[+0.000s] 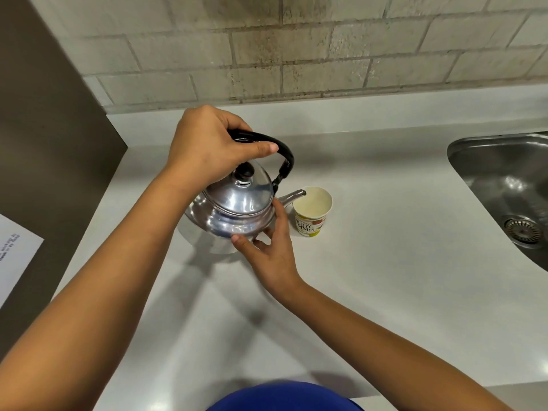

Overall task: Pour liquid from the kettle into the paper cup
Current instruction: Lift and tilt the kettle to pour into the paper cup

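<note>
A shiny metal kettle [234, 212] with a black handle and a black lid knob is held tilted to the right above the white counter. My left hand [207, 143] is shut around the handle from above. My right hand [269, 250] rests with spread fingers against the kettle's lower right side. The spout tip sits over the left rim of a white paper cup [312, 213] with printed lettering, which stands upright on the counter. I cannot tell whether liquid is flowing.
A steel sink [504, 185] with a drain is set into the counter [385, 262] at the right. A brick wall runs along the back. A dark panel [44, 143] rises at the left, with a white paper [14, 256] on it.
</note>
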A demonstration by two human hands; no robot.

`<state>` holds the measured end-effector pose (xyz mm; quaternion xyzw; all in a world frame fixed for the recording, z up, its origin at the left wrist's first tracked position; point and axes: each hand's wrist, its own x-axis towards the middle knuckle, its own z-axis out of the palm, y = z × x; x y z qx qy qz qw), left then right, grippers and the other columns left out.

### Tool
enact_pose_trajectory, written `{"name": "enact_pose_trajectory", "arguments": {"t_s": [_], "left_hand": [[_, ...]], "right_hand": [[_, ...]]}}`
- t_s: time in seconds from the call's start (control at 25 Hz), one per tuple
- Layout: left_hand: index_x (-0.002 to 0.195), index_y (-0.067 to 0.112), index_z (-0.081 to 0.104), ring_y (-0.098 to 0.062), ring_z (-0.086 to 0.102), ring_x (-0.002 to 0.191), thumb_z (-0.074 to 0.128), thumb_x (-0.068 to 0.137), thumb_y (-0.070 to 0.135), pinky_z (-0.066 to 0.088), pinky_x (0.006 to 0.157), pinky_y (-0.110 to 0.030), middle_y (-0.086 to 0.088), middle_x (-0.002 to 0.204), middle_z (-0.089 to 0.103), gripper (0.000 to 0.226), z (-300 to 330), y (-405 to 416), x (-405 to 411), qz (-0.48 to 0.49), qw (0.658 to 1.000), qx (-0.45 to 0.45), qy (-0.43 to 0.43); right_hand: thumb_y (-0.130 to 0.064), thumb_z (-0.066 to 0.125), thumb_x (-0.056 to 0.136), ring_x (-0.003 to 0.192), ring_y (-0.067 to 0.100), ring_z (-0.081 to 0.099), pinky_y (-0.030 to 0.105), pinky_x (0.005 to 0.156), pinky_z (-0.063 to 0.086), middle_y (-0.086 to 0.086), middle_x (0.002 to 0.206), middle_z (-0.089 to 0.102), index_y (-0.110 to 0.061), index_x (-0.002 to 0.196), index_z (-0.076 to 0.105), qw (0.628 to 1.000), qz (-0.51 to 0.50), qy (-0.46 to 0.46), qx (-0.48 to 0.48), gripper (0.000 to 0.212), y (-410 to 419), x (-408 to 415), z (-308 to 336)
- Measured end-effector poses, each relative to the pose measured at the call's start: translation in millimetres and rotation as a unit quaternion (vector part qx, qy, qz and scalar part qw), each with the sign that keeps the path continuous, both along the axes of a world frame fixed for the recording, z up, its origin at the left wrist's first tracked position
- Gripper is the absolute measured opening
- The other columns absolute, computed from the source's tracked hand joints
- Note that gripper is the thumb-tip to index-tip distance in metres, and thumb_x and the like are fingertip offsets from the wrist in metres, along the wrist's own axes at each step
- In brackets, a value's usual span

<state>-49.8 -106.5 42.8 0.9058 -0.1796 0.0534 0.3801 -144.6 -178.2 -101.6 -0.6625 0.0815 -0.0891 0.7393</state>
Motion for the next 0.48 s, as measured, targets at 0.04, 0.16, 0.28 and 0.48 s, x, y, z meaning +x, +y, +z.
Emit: {"name": "enact_pose_trajectory", "arguments": {"t_s": [0.04,0.16,0.28,0.48], "left_hand": [[0.073,0.026,0.072,-0.016,0.063,0.066,0.075,0.054,0.057,0.051,0.065,-0.033,0.003,0.065,0.068,0.036,0.9,-1.5,-0.3,0.001,1.0,0.007,-0.002],[0.072,0.026,0.072,-0.013,0.062,0.064,0.073,0.054,0.058,0.049,0.059,-0.029,0.002,0.065,0.069,0.037,4.0,-5.4,-0.1,-0.006,0.999,0.03,-0.015],[0.072,0.026,0.072,-0.008,0.058,0.058,0.072,0.054,0.059,0.044,0.054,-0.024,0.006,0.06,0.065,0.037,6.6,-6.9,-0.3,-0.018,0.999,0.046,-0.024],[0.072,0.025,0.071,-0.006,0.056,0.055,0.072,0.055,0.059,0.041,0.051,-0.022,0.011,0.056,0.06,0.038,11.9,-11.3,0.2,-0.032,0.997,0.063,-0.041]], "right_hand": [[-0.012,0.074,0.074,0.128,0.022,0.042,0.052,0.101,0.045,0.005,0.145,0.032,-0.025,0.139,0.021,1.0,-0.001,-0.002,0.011,0.085,0.4,0.4,0.4],[-0.009,0.073,0.075,0.128,0.022,0.042,0.051,0.102,0.045,0.005,0.145,0.032,-0.03,0.136,0.022,0.999,-0.002,-0.007,0.034,0.082,2.3,0.8,1.4],[-0.009,0.072,0.075,0.127,0.022,0.042,0.049,0.102,0.045,0.004,0.145,0.031,-0.038,0.13,0.023,0.999,-0.001,-0.011,0.042,0.079,4.7,0.5,2.7],[-0.01,0.071,0.077,0.127,0.019,0.043,0.039,0.103,0.045,0.002,0.145,0.035,-0.028,0.139,0.02,0.999,-0.001,-0.017,0.047,0.083,5.6,2.5,3.3]]}}
